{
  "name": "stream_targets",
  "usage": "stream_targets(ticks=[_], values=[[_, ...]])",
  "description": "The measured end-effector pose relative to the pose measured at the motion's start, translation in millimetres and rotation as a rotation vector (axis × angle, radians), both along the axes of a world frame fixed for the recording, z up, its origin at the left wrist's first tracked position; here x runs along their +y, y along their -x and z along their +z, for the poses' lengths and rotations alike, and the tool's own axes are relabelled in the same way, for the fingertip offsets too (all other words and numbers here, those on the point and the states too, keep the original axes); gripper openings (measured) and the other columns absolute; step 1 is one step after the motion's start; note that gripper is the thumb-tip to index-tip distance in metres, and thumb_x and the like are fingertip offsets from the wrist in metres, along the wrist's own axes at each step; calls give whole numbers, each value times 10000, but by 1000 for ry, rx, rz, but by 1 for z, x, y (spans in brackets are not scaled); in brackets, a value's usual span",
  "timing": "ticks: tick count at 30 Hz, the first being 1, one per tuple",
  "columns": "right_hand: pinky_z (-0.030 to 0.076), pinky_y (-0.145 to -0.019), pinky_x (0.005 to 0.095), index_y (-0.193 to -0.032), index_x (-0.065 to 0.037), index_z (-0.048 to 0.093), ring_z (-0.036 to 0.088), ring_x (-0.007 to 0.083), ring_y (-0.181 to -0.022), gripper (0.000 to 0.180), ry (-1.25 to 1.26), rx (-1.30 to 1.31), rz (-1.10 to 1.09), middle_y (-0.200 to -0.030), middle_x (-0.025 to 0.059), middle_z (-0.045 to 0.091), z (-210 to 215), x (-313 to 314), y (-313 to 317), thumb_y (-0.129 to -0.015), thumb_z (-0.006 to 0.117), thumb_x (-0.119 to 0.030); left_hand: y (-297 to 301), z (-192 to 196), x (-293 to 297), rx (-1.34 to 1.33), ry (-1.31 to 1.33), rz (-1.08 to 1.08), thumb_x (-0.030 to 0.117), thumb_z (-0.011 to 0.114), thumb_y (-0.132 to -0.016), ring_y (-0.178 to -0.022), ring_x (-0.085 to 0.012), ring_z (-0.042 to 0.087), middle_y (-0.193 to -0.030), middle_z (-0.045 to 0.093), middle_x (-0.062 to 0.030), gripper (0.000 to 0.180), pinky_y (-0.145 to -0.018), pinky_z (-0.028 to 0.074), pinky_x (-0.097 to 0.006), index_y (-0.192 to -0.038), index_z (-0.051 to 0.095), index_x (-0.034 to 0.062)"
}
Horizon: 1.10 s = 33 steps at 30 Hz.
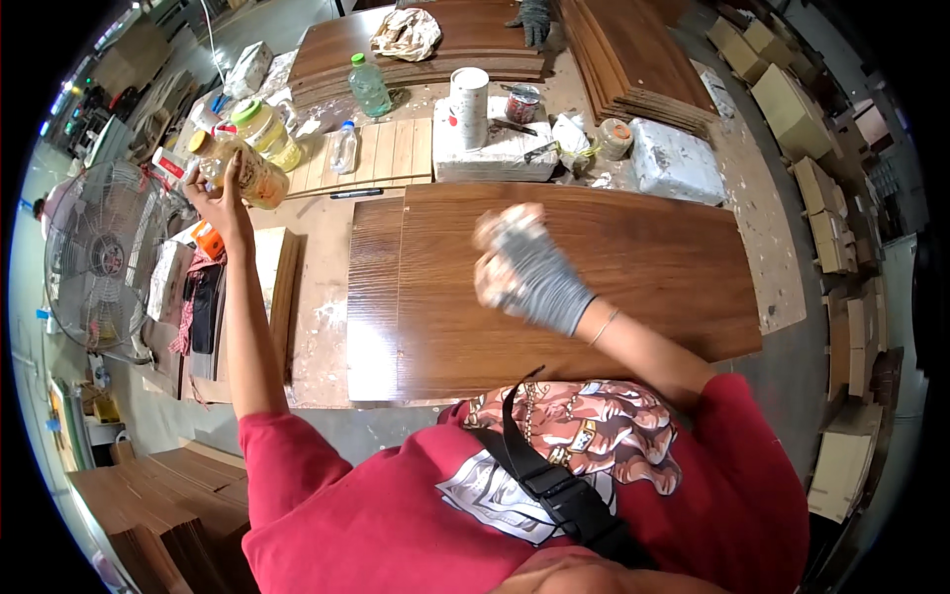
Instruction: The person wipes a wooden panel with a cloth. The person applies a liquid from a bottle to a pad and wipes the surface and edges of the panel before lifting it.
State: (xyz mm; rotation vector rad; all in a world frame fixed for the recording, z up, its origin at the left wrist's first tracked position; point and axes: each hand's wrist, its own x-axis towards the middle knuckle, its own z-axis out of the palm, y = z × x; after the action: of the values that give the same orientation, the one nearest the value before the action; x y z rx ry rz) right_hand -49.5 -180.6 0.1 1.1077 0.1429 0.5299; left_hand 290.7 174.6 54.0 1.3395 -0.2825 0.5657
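Observation:
My left hand is raised at the left, wrapped round a clear plastic bottle with a yellow cap. The bottle is tilted, and yellowish contents show through its side. Over the dark brown wood-grain panel is my right hand, in a grey fingerless glove. Its fingers look curled in, but motion smears them, and what they hold, if anything, cannot be made out. Just behind the held bottle stands a larger clear jar with a green lid and yellow contents.
A white cylinder and a stained can stand on a white wrapped block. Nearby are a green-capped bottle, a small clear bottle and a black pen. Stacked panels, another person's gloved hand and a fan surround the bench.

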Motion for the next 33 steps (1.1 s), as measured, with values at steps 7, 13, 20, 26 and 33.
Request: stream_targets(ticks=[7,13,20,26,33], values=[[371,-1151,383,-1384,-107,558,531,201,-1290,429,2210,-1230,-366,-1326,94,580,-17,54,50,-1012,584,-319,136,73,-27,-108,-180,-329,125,818,-838,-1195,-248,597,-1296,574,-145,705,-1062,462,-369,-1400,402,35],[523,-973,332,-1329,-23,559,609,244,-1103,449,1572,-498,-196,-1160,128,593,17,15,44,-1065,525,-385,244,76,-38,244,-430,-648,150,810,-836,-1183,-245,600,-1281,588,-151,646,-1051,464,-376,-1357,452,18],[543,-948,411,-1389,-61,515,627,275,-1097,543,1058,-407,-416,-1246,153,623,3,25,32,-1062,439,-487,299,77,-78,219,-1078,-869,394,755,-892,-1009,-491,681,-1070,678,-323,685,-854,549,-495,-1303,400,-24],[504,-1056,380,-1417,-61,493,612,280,-1172,525,1313,-355,-345,-1309,164,600,-14,26,40,-1097,376,-460,310,73,-95,182,-1295,-886,430,738,-901,-947,-473,692,-1023,686,-306,707,-795,550,-515,-1314,390,-27],[370,-1157,434,-1452,-93,482,521,292,-1306,454,2145,-617,-369,-1395,135,571,-14,21,61,-1087,387,-346,312,86,-114,33,-1495,-918,469,735,-917,-897,-481,691,-967,689,-306,762,-745,550,-515,-1330,367,-54]])
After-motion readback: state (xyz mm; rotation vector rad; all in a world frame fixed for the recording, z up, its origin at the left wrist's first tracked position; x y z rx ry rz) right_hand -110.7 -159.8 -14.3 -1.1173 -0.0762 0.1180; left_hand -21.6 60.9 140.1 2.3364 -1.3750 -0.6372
